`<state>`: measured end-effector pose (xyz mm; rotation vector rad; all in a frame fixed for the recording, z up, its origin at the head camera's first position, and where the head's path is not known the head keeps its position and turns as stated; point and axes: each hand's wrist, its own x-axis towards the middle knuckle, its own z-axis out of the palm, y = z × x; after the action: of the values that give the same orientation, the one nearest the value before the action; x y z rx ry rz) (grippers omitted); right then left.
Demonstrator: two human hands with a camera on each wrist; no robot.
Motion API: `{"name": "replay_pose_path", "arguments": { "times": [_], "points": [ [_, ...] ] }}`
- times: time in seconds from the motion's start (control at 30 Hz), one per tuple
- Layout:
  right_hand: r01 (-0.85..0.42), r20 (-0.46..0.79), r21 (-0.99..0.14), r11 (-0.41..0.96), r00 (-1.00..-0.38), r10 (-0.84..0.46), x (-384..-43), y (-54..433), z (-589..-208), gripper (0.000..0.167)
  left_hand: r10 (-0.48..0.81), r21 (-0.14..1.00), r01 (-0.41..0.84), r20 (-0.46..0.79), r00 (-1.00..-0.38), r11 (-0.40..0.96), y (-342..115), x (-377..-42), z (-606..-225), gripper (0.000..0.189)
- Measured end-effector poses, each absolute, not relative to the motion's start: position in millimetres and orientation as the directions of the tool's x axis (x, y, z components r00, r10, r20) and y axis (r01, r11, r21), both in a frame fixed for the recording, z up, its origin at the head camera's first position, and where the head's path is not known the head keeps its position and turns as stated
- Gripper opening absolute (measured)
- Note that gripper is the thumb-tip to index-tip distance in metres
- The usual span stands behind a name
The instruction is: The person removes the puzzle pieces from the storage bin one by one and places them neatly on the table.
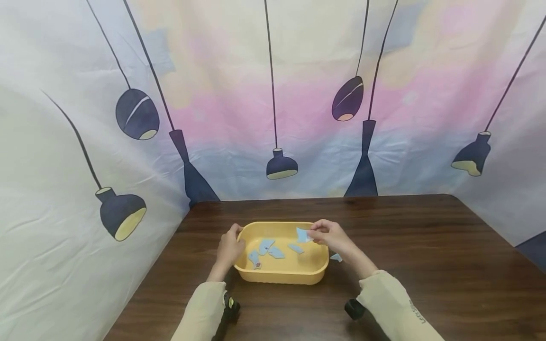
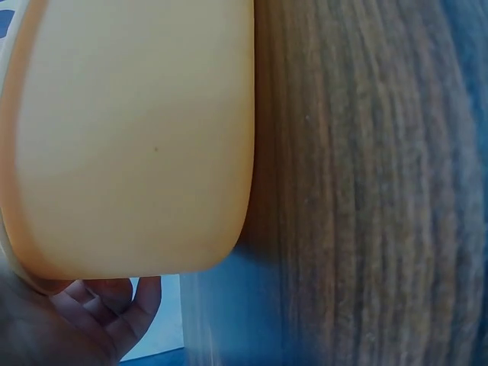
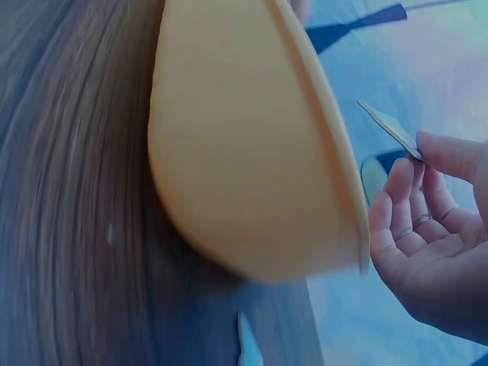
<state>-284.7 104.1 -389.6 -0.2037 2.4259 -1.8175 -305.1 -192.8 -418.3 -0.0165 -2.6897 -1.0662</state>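
Observation:
A yellow plastic tray (image 1: 279,278) with rounded corners sits on the table. My left hand (image 1: 229,247) grips its left end, thumb over the rim; in the left wrist view the curled fingers (image 2: 143,309) show beyond the tray's end wall. Above the tray's right end, my right hand (image 1: 334,237) pinches a thin, flat light blue puzzle piece (image 1: 302,235) between thumb and fingertips. Its edge is seen in the right wrist view, the piece (image 3: 387,126) being apart from the tray. Several similar irregular light blue pieces (image 1: 276,252) lie spread on the tray's floor, some with small printed marks.
Another light blue piece (image 1: 336,257) lies on the table just outside the tray's right end, partly behind my right wrist. The dark brown wooden table (image 1: 409,227) reaches back to a hanging cloth (image 1: 239,118) printed with lamps.

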Motion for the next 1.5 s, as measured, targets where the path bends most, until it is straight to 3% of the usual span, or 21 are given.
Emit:
{"name": "replay_pose_path", "arguments": {
  "times": [0.2,0.53,0.7,1.0,1.2,1.5],
  "points": [
    [0.031,-0.066,-0.975,0.221,-0.987,-0.150,-286.6,141.4,-399.8,0.029,-0.060,0.679,0.125,0.243,-0.968,0.723,-195.1,-303.6,-418.9,0.034],
    [0.068,-0.097,-0.946,0.317,-0.992,-0.076,-289.0,188.4,-424.3,0.033,-0.100,0.683,0.124,0.279,-0.955,0.720,-202.3,-304.2,-423.5,0.035],
    [0.059,-0.108,-0.921,0.386,-0.989,-0.105,-286.9,203.9,-425.9,0.032,-0.101,0.693,0.126,0.277,-0.955,0.710,-202.0,-303.7,-423.4,0.035],
    [0.087,-0.153,-0.852,0.517,-0.985,-0.086,-282.4,223.0,-427.4,0.026,-0.107,0.712,0.128,0.276,-0.955,0.691,-201.7,-304.1,-422.3,0.034],
    [0.025,-0.089,-0.797,0.604,-0.993,-0.077,-280.2,226.3,-434.1,0.020,-0.117,0.722,0.119,0.268,-0.956,0.681,-201.9,-303.6,-424.4,0.035],
    [0.007,-0.075,-0.789,0.615,-0.994,-0.085,-279.6,223.7,-432.1,0.020,-0.144,0.725,0.083,0.246,-0.959,0.683,-201.4,-304.2,-422.5,0.036]
  ]
}}
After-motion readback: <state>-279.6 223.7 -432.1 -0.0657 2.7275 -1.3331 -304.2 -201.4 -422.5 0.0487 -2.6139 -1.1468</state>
